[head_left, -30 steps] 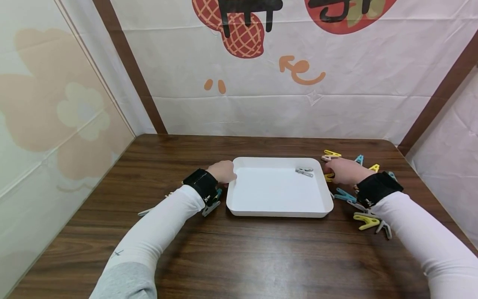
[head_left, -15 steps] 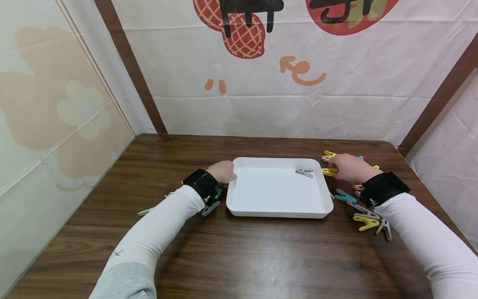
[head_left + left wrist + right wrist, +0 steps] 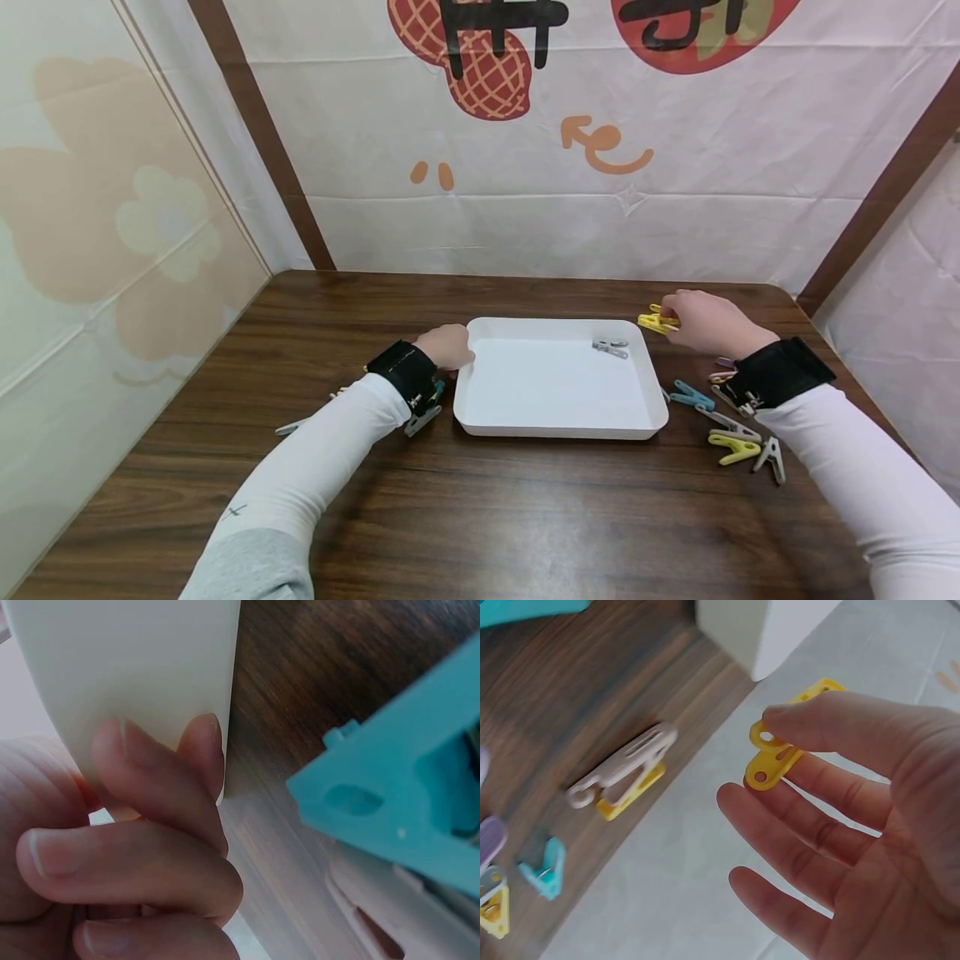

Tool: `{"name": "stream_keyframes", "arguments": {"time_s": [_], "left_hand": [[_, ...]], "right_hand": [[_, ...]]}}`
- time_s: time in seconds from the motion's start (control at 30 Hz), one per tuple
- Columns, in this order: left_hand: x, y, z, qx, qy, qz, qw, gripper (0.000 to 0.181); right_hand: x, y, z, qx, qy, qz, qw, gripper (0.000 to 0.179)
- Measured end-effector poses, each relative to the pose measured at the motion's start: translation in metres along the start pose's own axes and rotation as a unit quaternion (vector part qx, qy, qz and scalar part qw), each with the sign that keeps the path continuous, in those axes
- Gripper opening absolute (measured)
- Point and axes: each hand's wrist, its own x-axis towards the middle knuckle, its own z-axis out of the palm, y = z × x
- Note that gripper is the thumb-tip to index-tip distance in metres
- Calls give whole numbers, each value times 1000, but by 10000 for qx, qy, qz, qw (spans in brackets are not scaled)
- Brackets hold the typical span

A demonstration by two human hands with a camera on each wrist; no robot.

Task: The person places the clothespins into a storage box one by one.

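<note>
My left hand (image 3: 447,346) grips the left wall of a white tray (image 3: 551,387), with curled fingers at the tray wall in the left wrist view. A grey clothespin (image 3: 611,347) lies inside the tray, toward its far right. Beyond the tray's far right corner, my right hand (image 3: 708,323) pinches a yellow clothespin (image 3: 761,776) between thumb and forefinger, the other fingers spread loosely. In the right wrist view, a pale pink clothespin (image 3: 622,765) and another yellow clothespin (image 3: 637,795) lie together on the table, apart from the hand.
Right of the tray lie several clothespins, among them a blue one (image 3: 693,394), a yellow-green one (image 3: 735,447) and a grey one (image 3: 771,460). A teal clothespin (image 3: 375,787) lies near the left hand. A printed cloth (image 3: 480,225) hangs behind the table.
My right hand has drawn the yellow clothespin out from beside the tray's right wall and carried it toward the table's far edge. The left hand and the tray stay in place.
</note>
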Motion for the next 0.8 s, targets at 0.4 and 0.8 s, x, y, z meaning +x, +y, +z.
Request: {"name": "stream_keyframes", "arguments": {"time_s": [0.4,0.8], "left_hand": [[0,1,-2,-87,-111,-83,9999,21],[2,0,-2,-90,-114,-92,9999,21]], "right_hand": [[8,-49,9,-47,-279,-583,9979,22],[15,-68,35,45,-933,-1082,9897,24]]}}
